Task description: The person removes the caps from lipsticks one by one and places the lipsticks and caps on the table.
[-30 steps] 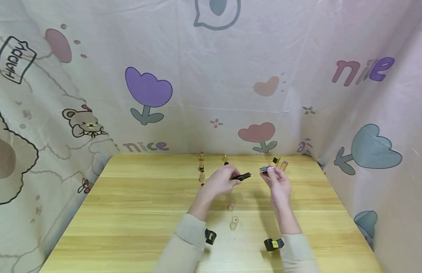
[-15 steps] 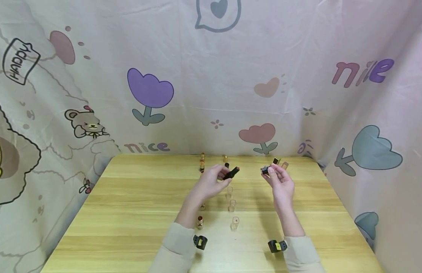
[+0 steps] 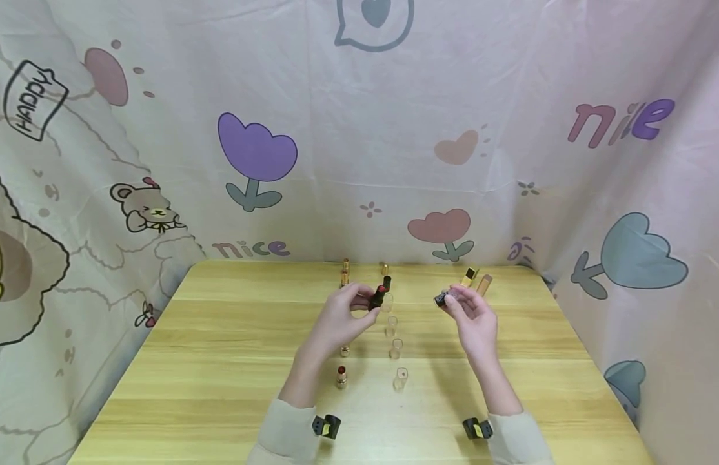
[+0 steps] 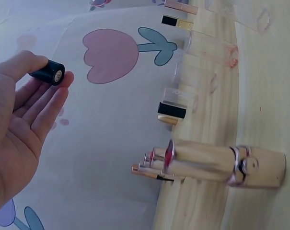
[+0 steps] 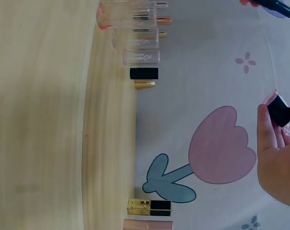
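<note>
In the head view my left hand (image 3: 336, 320) pinches an uncapped black lipstick (image 3: 377, 298), its red tip pointing up. The left wrist view shows the round base of this lipstick (image 4: 51, 73) between the thumb and fingertips. To the right, my right hand (image 3: 477, 326) holds a black and clear lipstick cap (image 3: 441, 299) between thumb and fingers. In the right wrist view the cap (image 5: 279, 111) has a black part and a clear rim. Both hands are raised over the back part of the table, and lipstick and cap are apart.
Gold uncapped lipsticks, among them a front one (image 3: 342, 377), stand in a row at left, partly behind my left arm. Beside them runs a row of clear caps (image 3: 401, 378), with a black cap (image 3: 386, 283) and gold cap (image 3: 385, 269) behind. A gold-and-black tube (image 3: 468, 277) and pinkish tube (image 3: 484, 284) stand back right.
My left hand has moved left with the lipstick, away from the cap, and the lipstick has tilted from lying level to nearly upright. My right hand has shifted only a little, still holding the cap.
</note>
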Demonstrator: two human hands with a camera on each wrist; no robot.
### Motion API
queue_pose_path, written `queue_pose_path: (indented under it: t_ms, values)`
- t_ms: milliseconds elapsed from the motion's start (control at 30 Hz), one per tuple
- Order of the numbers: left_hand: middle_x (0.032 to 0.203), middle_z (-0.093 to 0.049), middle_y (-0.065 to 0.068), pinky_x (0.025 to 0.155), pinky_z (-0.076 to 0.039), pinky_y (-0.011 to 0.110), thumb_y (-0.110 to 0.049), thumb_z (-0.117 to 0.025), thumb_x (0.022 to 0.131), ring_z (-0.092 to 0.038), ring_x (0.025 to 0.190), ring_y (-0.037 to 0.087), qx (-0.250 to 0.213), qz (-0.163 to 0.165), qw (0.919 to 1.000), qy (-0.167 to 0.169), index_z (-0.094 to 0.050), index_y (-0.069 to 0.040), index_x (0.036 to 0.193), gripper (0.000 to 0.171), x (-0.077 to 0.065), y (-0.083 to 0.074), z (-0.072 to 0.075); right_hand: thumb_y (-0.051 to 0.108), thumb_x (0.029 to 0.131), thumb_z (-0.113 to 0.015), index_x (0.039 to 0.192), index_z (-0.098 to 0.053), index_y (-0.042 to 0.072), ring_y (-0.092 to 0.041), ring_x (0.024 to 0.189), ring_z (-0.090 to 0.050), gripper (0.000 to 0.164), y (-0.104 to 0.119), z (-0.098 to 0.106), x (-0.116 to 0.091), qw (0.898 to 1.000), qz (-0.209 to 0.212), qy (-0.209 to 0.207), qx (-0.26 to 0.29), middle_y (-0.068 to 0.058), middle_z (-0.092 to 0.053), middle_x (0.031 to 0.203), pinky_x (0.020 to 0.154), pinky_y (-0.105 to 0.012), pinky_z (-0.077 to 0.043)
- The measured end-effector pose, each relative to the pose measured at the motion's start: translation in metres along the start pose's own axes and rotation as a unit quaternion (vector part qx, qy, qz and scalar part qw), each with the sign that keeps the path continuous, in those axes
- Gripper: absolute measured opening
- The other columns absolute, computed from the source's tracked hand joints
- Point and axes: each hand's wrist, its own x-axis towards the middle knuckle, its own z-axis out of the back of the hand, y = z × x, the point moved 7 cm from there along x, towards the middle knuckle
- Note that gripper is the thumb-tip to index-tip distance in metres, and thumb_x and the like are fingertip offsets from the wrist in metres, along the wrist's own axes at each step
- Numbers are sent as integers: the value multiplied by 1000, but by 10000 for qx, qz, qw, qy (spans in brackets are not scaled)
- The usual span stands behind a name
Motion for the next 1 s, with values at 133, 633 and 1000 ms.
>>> queue_pose_path:
  t_ms: [133, 633, 1000]
  values:
    - [113, -65, 12, 92, -61, 28, 7, -76, 88, -73, 100, 24, -271, -52, 9996, -39, -65, -1, 112, 28, -9, 1, 4, 0, 97, -71, 127, -65, -7, -5, 100, -69, 32, 1, -1, -7, 9978, 191, 272, -578, -8, -72, 111, 90, -22, -60]
    - [107, -65, 8, 91, -62, 32, 15, -77, 81, -73, 99, 22, -259, -384, 9989, 62, -62, -4, 108, 36, -52, 0, 8, 1, 92, -77, 120, -68, -5, -7, 104, -70, 31, -7, -11, -42, 9830, 427, 1356, -1160, -21, -72, 116, 90, -25, -60]
    - [104, -70, -1, 87, -63, 30, 12, -82, 77, -69, 96, 13, 241, -670, 9969, 330, -65, -9, 106, 40, -79, 0, 3, 0, 86, -81, 115, -71, 1, -30, 105, -72, 30, -16, -15, -64, 9713, 159, 1806, -1539, -15, -73, 113, 86, -27, -62]
